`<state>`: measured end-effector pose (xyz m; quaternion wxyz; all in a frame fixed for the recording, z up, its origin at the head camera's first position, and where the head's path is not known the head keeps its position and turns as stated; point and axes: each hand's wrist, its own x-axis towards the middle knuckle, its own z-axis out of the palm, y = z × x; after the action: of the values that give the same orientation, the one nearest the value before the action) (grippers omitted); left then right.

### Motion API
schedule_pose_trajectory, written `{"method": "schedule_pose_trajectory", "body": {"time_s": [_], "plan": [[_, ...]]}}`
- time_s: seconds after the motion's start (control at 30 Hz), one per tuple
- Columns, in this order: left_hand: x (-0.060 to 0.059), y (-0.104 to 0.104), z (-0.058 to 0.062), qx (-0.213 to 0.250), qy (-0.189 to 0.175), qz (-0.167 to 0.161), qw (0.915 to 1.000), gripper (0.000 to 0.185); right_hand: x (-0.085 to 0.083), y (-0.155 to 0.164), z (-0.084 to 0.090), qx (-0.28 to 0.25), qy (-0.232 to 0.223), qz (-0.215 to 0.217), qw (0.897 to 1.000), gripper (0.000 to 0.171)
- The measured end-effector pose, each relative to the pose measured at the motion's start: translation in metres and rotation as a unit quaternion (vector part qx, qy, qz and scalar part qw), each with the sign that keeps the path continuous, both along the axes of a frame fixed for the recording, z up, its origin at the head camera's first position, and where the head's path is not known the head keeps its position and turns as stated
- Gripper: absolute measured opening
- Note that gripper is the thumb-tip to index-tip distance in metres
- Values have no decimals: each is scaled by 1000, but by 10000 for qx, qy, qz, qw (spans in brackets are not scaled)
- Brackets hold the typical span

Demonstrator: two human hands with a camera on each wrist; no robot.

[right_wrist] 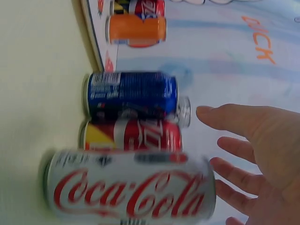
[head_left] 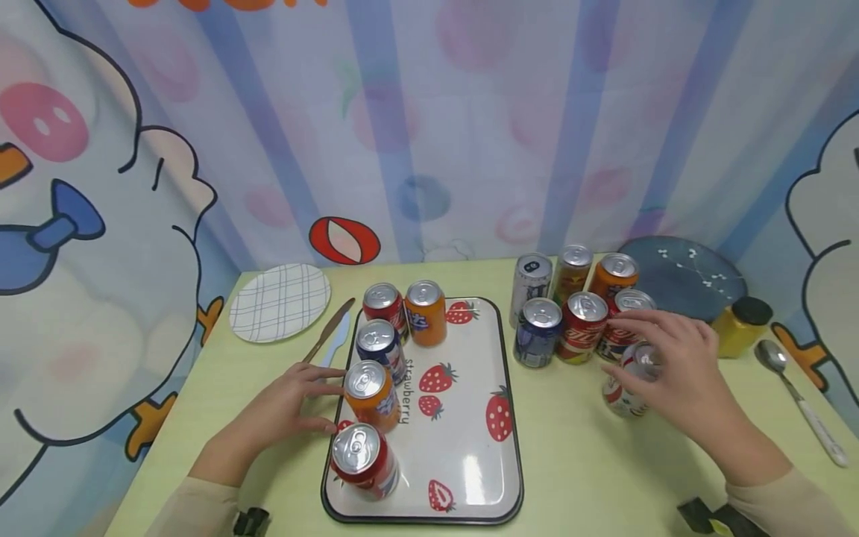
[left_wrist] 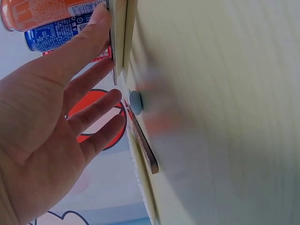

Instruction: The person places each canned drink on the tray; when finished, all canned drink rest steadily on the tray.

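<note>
My left hand is at the left edge of a strawberry-patterned tray, fingers spread beside an orange soda can. In the left wrist view its thumb reaches the tray's edge by that can. A red can stands in front on the tray; a blue can, another red can and a second orange can stand behind. My right hand hovers over a white Coca-Cola can, partly hiding it from above. The right wrist view shows thumb and fingers apart, not wrapped round the can.
Right of the tray stand a blue can, red cans, an orange can and tall cans. A dark plate, yellow jar and spoon lie farther right. A checked plate and knife lie left.
</note>
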<state>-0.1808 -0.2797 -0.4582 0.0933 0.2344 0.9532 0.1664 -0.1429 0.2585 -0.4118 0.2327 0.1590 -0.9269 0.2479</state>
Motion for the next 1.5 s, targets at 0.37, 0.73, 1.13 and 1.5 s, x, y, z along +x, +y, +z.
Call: {"method": "schedule_pose_trajectory", "body": {"time_s": [0.37, 0.73, 1.13, 1.5], "plan": [[0, 1, 1, -4, -139, 133, 9998, 51, 13, 48, -12, -61, -1266, -468, 9908, 75], [-1, -1, -3, 64, -152, 104, 9998, 52, 15, 35, -19, -631, -1114, -354, 9911, 70], [-2, -2, -5, 31, -43, 31, 10000, 54, 2, -45, -7, -1156, -431, 843, 9888, 69], [-2, -1, -1, 33, -153, 63, 9999, 53, -28, -121, -11, -1286, -901, 1487, 9763, 67]]}}
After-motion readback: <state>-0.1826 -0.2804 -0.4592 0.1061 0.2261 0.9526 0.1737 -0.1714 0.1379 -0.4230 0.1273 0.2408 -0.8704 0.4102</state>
